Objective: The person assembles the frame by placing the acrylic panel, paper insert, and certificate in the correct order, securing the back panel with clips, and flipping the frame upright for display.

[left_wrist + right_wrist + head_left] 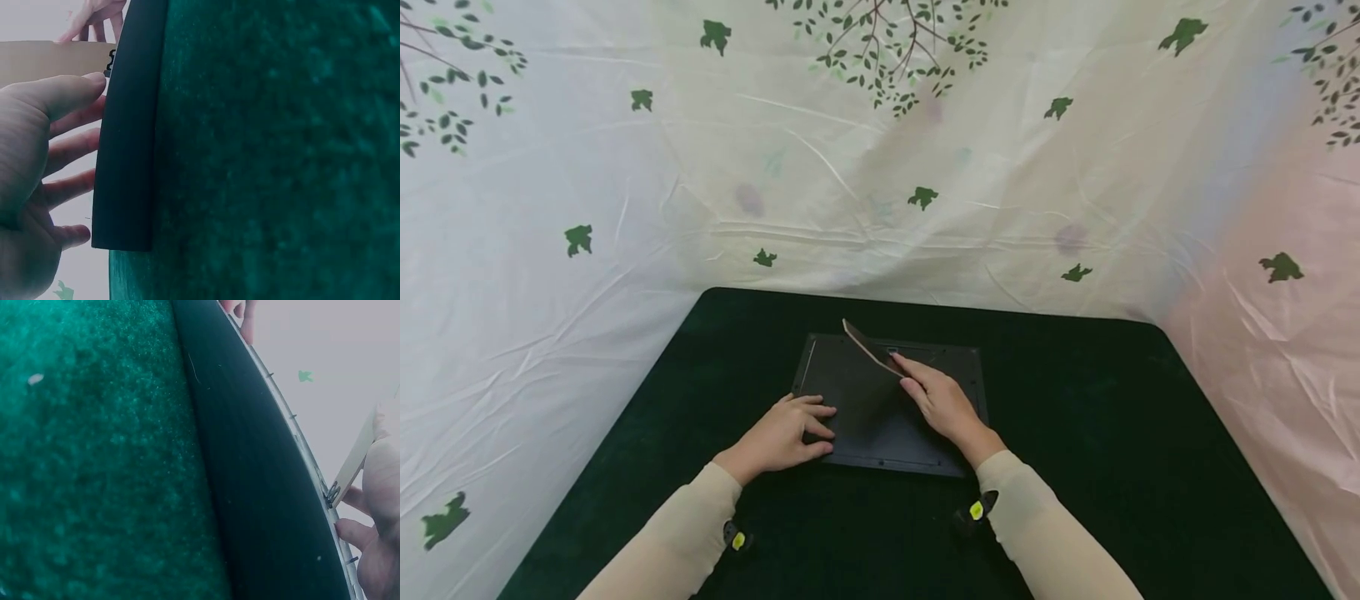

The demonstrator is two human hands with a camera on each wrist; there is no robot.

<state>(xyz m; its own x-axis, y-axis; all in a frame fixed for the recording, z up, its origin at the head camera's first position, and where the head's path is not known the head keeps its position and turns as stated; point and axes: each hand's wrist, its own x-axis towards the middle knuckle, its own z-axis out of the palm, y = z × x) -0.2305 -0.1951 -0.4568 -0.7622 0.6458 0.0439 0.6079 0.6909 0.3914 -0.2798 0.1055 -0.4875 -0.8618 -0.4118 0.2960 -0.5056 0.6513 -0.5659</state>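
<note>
Dark rectangular panel (865,421), lying flat near the middle of a table, with a thin flap (44,61) raised at an angle from its upper face. The flap shows a dark face and a pale edge from above, and a plain tan side from the left wrist. A small metal fitting (332,494) sits where flap and panel meet; it seems to join the two, though it is too small and dim to read surely. Short dark tabs (293,416) project along the panel's pale rim.

Right hand (943,406): reaches over the panel's right side, thumb and forefinger on opposite sides of the flap near the fitting, pinching it. Left hand (784,432): rests at the panel's left edge, its fingers loosely spread and gripping nothing.

Surroundings: both forearms are in cream sleeves (662,537), and at each wrist hangs a small black device (730,532) with a yellow patch. The tabletop (1075,450) is covered in dark green, napped cloth and has rounded far corners; a pale speck (35,379) lies on it. Beyond stands a whitish curtain (865,242), creased, printed with leafy branches (902,50) and scattered green shapes (715,36), and pinkish toward the right.
</note>
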